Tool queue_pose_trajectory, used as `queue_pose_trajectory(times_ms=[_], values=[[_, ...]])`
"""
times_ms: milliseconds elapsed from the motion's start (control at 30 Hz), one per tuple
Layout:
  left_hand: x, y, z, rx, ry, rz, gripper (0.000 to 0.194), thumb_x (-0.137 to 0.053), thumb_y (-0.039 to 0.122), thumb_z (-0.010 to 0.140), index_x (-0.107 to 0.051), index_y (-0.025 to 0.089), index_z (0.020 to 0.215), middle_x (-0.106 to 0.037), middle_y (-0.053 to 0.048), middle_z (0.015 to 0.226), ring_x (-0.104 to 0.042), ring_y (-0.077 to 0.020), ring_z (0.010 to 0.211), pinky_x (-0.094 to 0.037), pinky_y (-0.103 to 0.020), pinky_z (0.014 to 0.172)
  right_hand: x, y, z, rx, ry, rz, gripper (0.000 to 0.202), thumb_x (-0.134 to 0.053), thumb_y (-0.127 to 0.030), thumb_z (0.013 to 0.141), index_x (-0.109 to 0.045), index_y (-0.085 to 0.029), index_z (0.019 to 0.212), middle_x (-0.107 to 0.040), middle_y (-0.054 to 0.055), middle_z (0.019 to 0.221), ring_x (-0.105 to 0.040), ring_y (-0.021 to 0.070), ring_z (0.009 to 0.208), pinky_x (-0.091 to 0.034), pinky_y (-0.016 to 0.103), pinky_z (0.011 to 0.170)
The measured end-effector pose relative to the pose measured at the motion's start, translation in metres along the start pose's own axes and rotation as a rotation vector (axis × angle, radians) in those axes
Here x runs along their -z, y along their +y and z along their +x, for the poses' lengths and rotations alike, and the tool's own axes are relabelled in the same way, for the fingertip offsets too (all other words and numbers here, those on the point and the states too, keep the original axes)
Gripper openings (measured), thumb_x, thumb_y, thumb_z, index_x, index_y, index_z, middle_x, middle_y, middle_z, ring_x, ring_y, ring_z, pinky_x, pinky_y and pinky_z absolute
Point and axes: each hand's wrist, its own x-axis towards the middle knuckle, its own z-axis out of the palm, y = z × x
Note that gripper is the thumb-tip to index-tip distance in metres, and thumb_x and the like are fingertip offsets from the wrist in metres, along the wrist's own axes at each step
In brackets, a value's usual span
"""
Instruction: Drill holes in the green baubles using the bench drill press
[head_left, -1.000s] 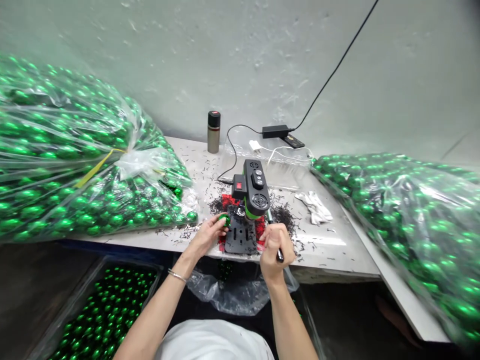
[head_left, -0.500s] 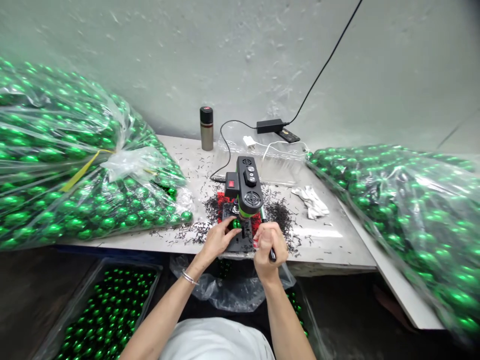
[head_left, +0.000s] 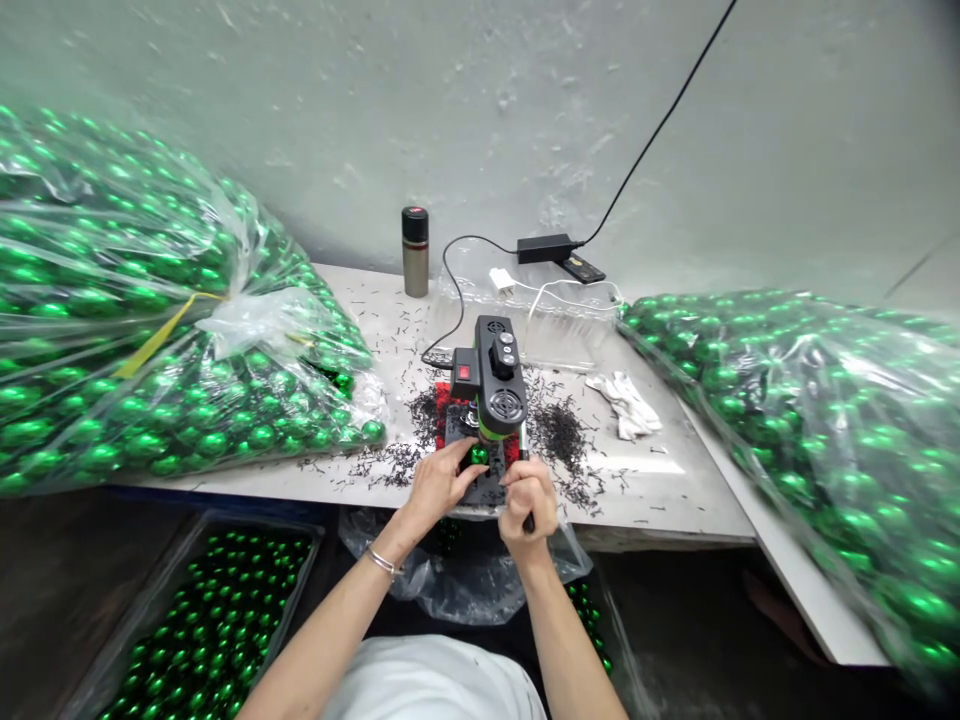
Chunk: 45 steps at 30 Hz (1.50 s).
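A small black bench machine (head_left: 504, 370) with a red switch stands on a dark slotted base (head_left: 487, 490). Beneath its head sits a shiny green ball (head_left: 478, 455), pinched between the thumb and forefinger of my left hand (head_left: 435, 488); the head hides part of the ball. My right hand (head_left: 529, 498) is wrapped round the black-gripped lever (head_left: 529, 523) at the machine's right side. Red material (head_left: 444, 400) shows under and beside the base. Small black scraps (head_left: 559, 430) lie heaped and scattered about the machine.
Large clear bags of green balls flank me, one at left (head_left: 187, 400) and one at right (head_left: 795, 380). Toward the wall stand a flask (head_left: 415, 255) and a power adapter (head_left: 546, 248). White gloves (head_left: 626, 405) lie at right. A bin of green balls (head_left: 217, 610) sits below the table's left side.
My right hand has shifted left, closer to the machine's base, with the lever in its grip. The left hand stays at the green ball. The view has shifted slightly.
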Motion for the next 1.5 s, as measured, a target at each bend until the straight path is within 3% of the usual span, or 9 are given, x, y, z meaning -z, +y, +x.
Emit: queue_pose_trajectory(times_ms=[333, 567, 700, 800, 967, 1100, 1233, 1367, 1500], values=[[-0.001, 0.001, 0.0, 0.018, -0.012, -0.007, 0.032, -0.065, 0.032, 0.091, -0.067, 0.018, 0.119, -0.076, -0.011, 0.106, -0.073, -0.024, 0.089, -0.057, -0.033, 0.08, -0.007, 0.021, -0.026, 0.013, 0.042, 0.012, 0.032, -0.03, -0.026, 0.101, -0.042, -0.023, 0.071, -0.051, -0.002, 0.074, -0.056, 0.0128, 0.065, -0.05, 0.04, 0.08], [0.001, 0.001, 0.001, 0.046, -0.037, -0.022, 0.034, -0.067, 0.031, 0.089, -0.067, 0.018, 0.121, -0.075, -0.011, 0.111, -0.073, -0.0241, 0.09, -0.057, -0.032, 0.081, 0.0, 0.02, -0.013, 0.172, -0.121, -0.065, 0.03, -0.034, -0.023, 0.1, -0.043, -0.022, 0.072, -0.051, -0.002, 0.072, -0.056, 0.0122, 0.067, -0.048, 0.033, 0.074], [0.001, 0.0, 0.006, 0.076, -0.025, -0.034, 0.035, -0.069, 0.032, 0.087, -0.069, 0.019, 0.119, -0.076, -0.01, 0.109, -0.073, -0.0226, 0.082, -0.057, -0.032, 0.079, 0.004, 0.001, 0.012, 0.071, -0.053, -0.023, 0.031, -0.034, -0.018, 0.099, -0.041, -0.022, 0.069, -0.05, -0.001, 0.069, -0.051, 0.0115, 0.063, -0.045, 0.03, 0.065], [0.001, -0.001, 0.002, 0.096, 0.001, -0.089, 0.034, -0.07, 0.034, 0.087, -0.069, 0.021, 0.117, -0.077, -0.007, 0.103, -0.072, -0.021, 0.077, -0.057, -0.033, 0.076, 0.008, -0.019, 0.038, -0.112, -0.015, 0.034, 0.031, -0.038, -0.014, 0.097, -0.043, -0.021, 0.067, -0.049, -0.002, 0.067, -0.049, 0.011, 0.062, -0.038, 0.027, 0.058], [0.007, 0.0, -0.04, -0.049, 0.07, -0.138, 0.043, -0.069, 0.043, 0.087, -0.064, 0.021, 0.124, -0.073, -0.011, 0.115, -0.07, -0.0246, 0.099, -0.056, -0.039, 0.09, 0.01, -0.034, 0.056, -0.232, -0.021, 0.063, 0.031, -0.042, -0.017, 0.098, -0.046, -0.02, 0.067, -0.049, -0.002, 0.067, -0.047, 0.0105, 0.061, -0.037, 0.027, 0.058], [0.028, -0.009, -0.055, -0.148, 0.199, 0.078, 0.05, -0.063, 0.05, 0.09, -0.061, 0.018, 0.128, -0.069, -0.015, 0.122, -0.063, -0.0286, 0.114, -0.052, -0.045, 0.096, 0.006, -0.03, 0.042, -0.226, 0.018, 0.04, 0.031, -0.043, -0.016, 0.098, -0.049, -0.019, 0.067, -0.05, -0.002, 0.066, -0.049, 0.0097, 0.06, -0.035, 0.026, 0.058], [0.072, -0.037, -0.016, -0.077, 0.348, 0.33, 0.035, -0.038, 0.03, 0.103, -0.065, 0.014, 0.119, -0.07, -0.016, 0.118, -0.061, -0.0276, 0.116, -0.045, -0.049, 0.102, 0.003, -0.026, 0.033, -0.222, 0.054, 0.039, 0.032, -0.044, -0.017, 0.098, -0.05, -0.019, 0.066, -0.051, -0.002, 0.065, -0.048, 0.0098, 0.058, -0.035, 0.027, 0.057], [0.115, -0.069, 0.023, 0.052, 0.175, 0.516, 0.032, -0.039, 0.022, 0.099, -0.07, 0.013, 0.1, -0.073, -0.013, 0.087, -0.066, -0.0287, 0.093, -0.035, -0.056, 0.107, 0.003, -0.024, 0.03, -0.221, 0.049, 0.052, 0.033, -0.045, -0.017, 0.097, -0.048, -0.019, 0.064, -0.051, -0.002, 0.065, -0.05, 0.0109, 0.059, -0.037, 0.027, 0.057], [0.131, -0.08, 0.021, 0.081, 0.086, 0.537, 0.03, -0.042, 0.021, 0.097, -0.07, 0.016, 0.092, -0.066, -0.006, 0.064, -0.066, -0.0241, 0.071, -0.042, -0.046, 0.096, 0.001, -0.023, 0.026, -0.229, 0.076, 0.08, 0.035, -0.044, -0.017, 0.097, -0.045, -0.02, 0.062, -0.051, -0.001, 0.066, -0.052, 0.0116, 0.059, -0.038, 0.028, 0.057]])
